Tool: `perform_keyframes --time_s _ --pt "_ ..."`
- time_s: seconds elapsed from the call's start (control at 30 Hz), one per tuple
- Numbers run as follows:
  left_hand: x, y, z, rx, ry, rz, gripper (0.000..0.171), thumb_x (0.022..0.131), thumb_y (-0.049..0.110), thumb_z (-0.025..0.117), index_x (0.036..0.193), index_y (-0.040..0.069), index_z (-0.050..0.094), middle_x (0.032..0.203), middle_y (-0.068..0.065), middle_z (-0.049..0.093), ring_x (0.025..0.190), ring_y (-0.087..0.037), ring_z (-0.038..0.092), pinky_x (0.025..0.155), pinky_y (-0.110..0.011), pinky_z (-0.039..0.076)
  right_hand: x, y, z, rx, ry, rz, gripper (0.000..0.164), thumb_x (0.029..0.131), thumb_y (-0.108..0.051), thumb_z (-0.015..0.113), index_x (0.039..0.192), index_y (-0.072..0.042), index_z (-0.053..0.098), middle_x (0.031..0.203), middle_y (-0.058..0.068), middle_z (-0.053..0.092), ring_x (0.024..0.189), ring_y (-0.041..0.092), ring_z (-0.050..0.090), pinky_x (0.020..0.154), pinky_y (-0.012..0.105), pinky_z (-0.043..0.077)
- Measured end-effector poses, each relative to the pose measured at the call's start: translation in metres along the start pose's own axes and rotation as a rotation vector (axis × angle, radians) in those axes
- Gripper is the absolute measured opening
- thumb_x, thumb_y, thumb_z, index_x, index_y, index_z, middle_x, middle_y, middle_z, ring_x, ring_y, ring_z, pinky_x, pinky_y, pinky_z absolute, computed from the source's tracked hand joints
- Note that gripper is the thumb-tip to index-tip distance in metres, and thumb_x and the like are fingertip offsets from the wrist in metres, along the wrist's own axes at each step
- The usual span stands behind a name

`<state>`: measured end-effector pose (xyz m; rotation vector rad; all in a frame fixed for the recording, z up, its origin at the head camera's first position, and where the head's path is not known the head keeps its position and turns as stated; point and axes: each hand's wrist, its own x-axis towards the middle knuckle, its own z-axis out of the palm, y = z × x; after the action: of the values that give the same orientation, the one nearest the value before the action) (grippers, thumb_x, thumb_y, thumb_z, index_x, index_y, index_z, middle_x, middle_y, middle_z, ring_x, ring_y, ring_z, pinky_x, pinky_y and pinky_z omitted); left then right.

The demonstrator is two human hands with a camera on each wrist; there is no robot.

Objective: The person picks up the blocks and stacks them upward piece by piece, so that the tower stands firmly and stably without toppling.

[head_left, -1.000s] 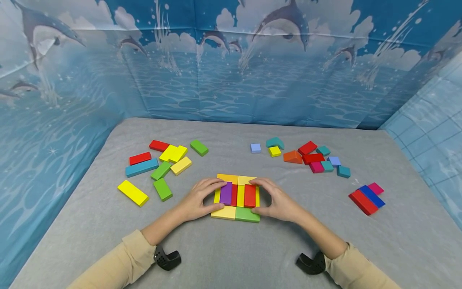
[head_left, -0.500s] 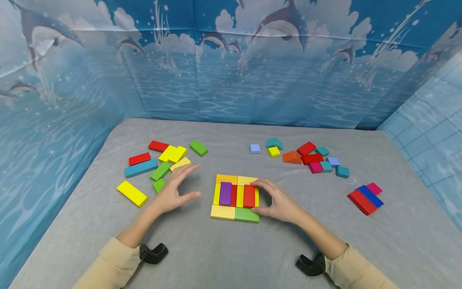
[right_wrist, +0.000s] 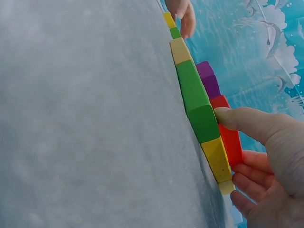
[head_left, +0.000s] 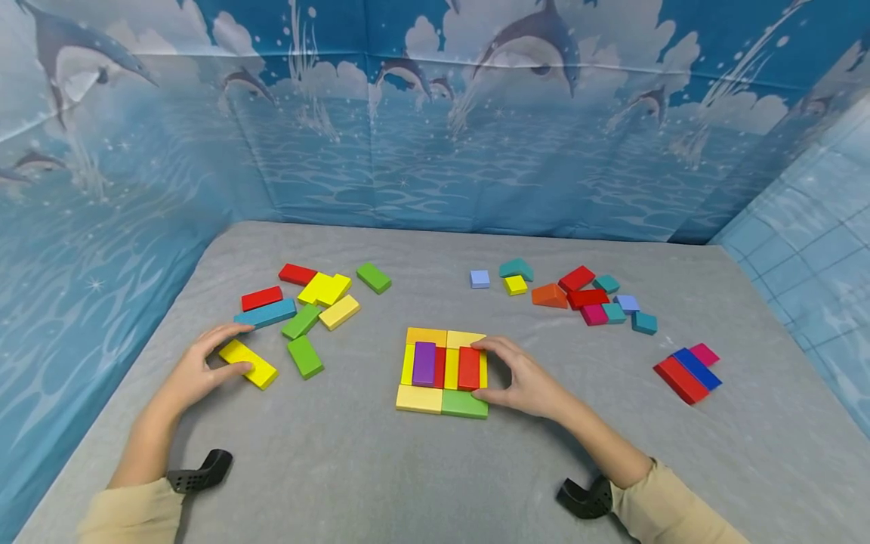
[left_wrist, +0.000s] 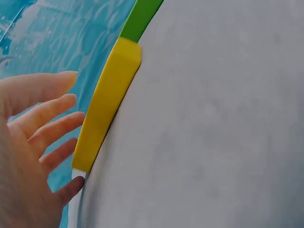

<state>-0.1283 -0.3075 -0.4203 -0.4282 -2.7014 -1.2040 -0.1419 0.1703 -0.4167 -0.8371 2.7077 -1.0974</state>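
Note:
In the head view my left hand (head_left: 193,374), fingers spread, hovers around a long yellow block (head_left: 248,363) lying on the grey cloth at the left. The left wrist view shows that yellow block (left_wrist: 107,104) in front of the extended fingers; whether they touch is unclear. My right hand (head_left: 526,381) pinches a red block (head_left: 469,369) lengthwise, thumb at its near end and fingers at its far end. This red block lies on top of a flat rectangle of blocks, including a green block (head_left: 465,404) and a cream block (head_left: 419,399). A purple block (head_left: 424,364) also lies on top.
Left of the rectangle lie loose blocks, among them a blue block (head_left: 266,312) and a green block (head_left: 306,357). At the back right are an orange block (head_left: 549,295) and several others. A red block (head_left: 682,380) sits farther right. A dolphin-print curtain (head_left: 435,151) stands behind.
My left hand has left the purple block and moved left to the long yellow block. The right hand has stayed on the red block.

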Motion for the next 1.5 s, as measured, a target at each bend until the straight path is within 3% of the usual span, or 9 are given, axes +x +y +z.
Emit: perform_keyframes --time_s 0.1,0.23,0.33,0.47,0.6,0.77,1.03,1.17,1.5 --pt "-0.008 -0.006 -0.003 -0.01 -0.004 0.007 0.044 0.079 0.006 0.068 0.121 0.002 0.055 0.121 -0.008 0.051 0.115 0.005 0.033 0.095 -0.021 0.025 0.0 0.0 0.0 0.0 -0.004 0.006 0.063 0.073 -0.024 0.077 0.128 -0.012 0.048 0.13 0.008 0.046 0.118 0.024 0.043 0.095 0.046 0.041" --pt "-0.014 -0.012 -0.008 -0.028 -0.037 -0.067 0.046 0.082 0.01 0.065 0.125 0.003 0.052 0.123 -0.005 0.049 0.112 0.014 0.03 0.099 -0.041 0.027 0.0 0.0 0.0 0.006 -0.008 0.007 0.063 0.073 -0.024 0.077 0.128 -0.012 0.048 0.13 0.009 0.046 0.118 0.025 0.042 0.095 0.047 0.041" --pt "-0.016 -0.018 -0.011 -0.006 -0.046 -0.129 0.048 0.084 0.014 0.065 0.128 0.003 0.05 0.127 -0.013 0.046 0.119 -0.001 0.033 0.094 -0.062 0.025 0.0 0.001 0.0 0.011 -0.011 0.012 0.062 0.074 -0.024 0.076 0.128 -0.012 0.048 0.13 0.008 0.046 0.118 0.024 0.042 0.095 0.047 0.041" --pt "-0.016 -0.022 -0.014 0.035 -0.047 -0.168 0.051 0.084 0.02 0.067 0.128 0.003 0.05 0.128 -0.021 0.045 0.12 -0.029 0.034 0.093 -0.064 0.025 0.0 0.001 -0.001 0.013 -0.016 0.024 0.062 0.074 -0.024 0.076 0.128 -0.013 0.048 0.131 0.008 0.046 0.119 0.024 0.042 0.096 0.046 0.04" --pt "-0.015 -0.025 -0.015 0.067 -0.023 -0.152 0.046 0.081 0.02 0.07 0.122 0.003 0.055 0.119 -0.013 0.052 0.114 -0.006 0.039 0.098 -0.039 0.032 0.0 0.001 -0.001 0.008 -0.019 0.028 0.062 0.074 -0.025 0.076 0.128 -0.013 0.048 0.132 0.008 0.045 0.119 0.024 0.041 0.097 0.046 0.039" --pt "-0.016 -0.026 -0.019 0.107 -0.007 -0.129 0.038 0.076 0.02 0.075 0.108 0.004 0.061 0.105 -0.002 0.057 0.098 0.014 0.036 0.079 -0.007 0.028 0.0 0.002 -0.001 0.002 -0.019 0.03 0.062 0.074 -0.025 0.076 0.128 -0.013 0.048 0.132 0.008 0.045 0.12 0.024 0.041 0.097 0.046 0.039" --pt "-0.01 -0.002 -0.028 0.164 -0.112 -0.183 0.042 0.076 0.027 0.075 0.108 0.004 0.061 0.111 -0.015 0.058 0.1 -0.001 0.046 0.08 -0.026 0.041 0.001 0.003 -0.001 0.008 -0.025 0.026 0.062 0.074 -0.025 0.076 0.128 -0.013 0.048 0.132 0.007 0.045 0.12 0.023 0.041 0.098 0.046 0.039" --pt "0.007 0.025 -0.012 0.081 -0.117 -0.149 0.041 0.079 0.022 0.072 0.111 0.001 0.057 0.111 -0.015 0.057 0.102 -0.028 0.049 0.084 -0.043 0.044 0.0 0.003 -0.002 0.011 -0.024 0.024 0.062 0.074 -0.025 0.076 0.128 -0.013 0.048 0.131 0.007 0.046 0.12 0.023 0.042 0.098 0.046 0.039" --pt "0.049 0.08 0.078 -0.15 -0.067 -0.011 0.041 0.074 0.016 0.076 0.107 0.0 0.059 0.104 -0.012 0.059 0.096 -0.025 0.056 0.087 -0.042 0.047 0.001 0.002 -0.002 0.017 -0.03 0.018 0.063 0.074 -0.025 0.076 0.129 -0.012 0.047 0.131 0.007 0.046 0.119 0.022 0.042 0.098 0.045 0.038"
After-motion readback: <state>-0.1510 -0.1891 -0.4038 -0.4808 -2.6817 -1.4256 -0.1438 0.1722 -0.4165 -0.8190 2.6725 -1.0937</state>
